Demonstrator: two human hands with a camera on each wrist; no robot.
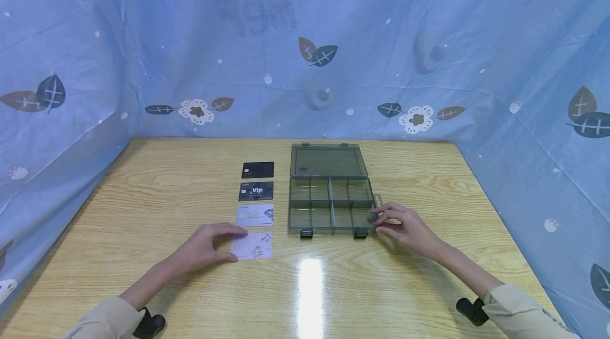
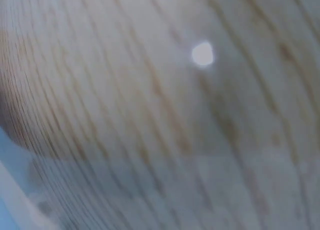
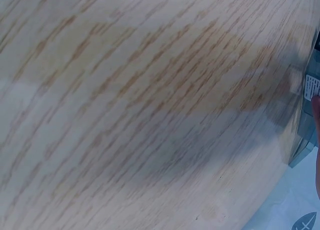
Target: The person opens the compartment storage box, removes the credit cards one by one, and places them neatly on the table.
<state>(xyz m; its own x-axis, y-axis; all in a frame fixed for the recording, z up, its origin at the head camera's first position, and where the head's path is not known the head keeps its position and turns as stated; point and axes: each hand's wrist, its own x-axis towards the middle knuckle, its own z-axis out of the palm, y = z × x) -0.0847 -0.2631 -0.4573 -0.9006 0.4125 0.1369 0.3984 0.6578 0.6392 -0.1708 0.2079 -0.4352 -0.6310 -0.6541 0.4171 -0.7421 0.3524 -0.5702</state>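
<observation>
A pale pink card (image 1: 254, 246) lies nearest the front in a column of cards. My left hand (image 1: 207, 247) spans its left end, index fingertip at the top edge and thumb at the bottom corner. To the right sits a smoky, see-through plastic organizer box (image 1: 332, 204), its lid (image 1: 329, 162) folded back. Bent fingers of my right hand (image 1: 405, 229) grip its right wall near the front corner. In the right wrist view, a fingertip (image 3: 317, 110) is at the box's side (image 3: 311, 117), by a white label. The left wrist view has only the tabletop and cloth.
Behind the pink card lie a silver VIP card (image 1: 248, 216), a dark Vip card (image 1: 248, 195) and a black card (image 1: 257, 174). Dividers split the box into several compartments; two latches (image 1: 306, 233) stick out in front. Patterned blue cloth (image 1: 267, 63) encloses the wooden table (image 1: 167, 180).
</observation>
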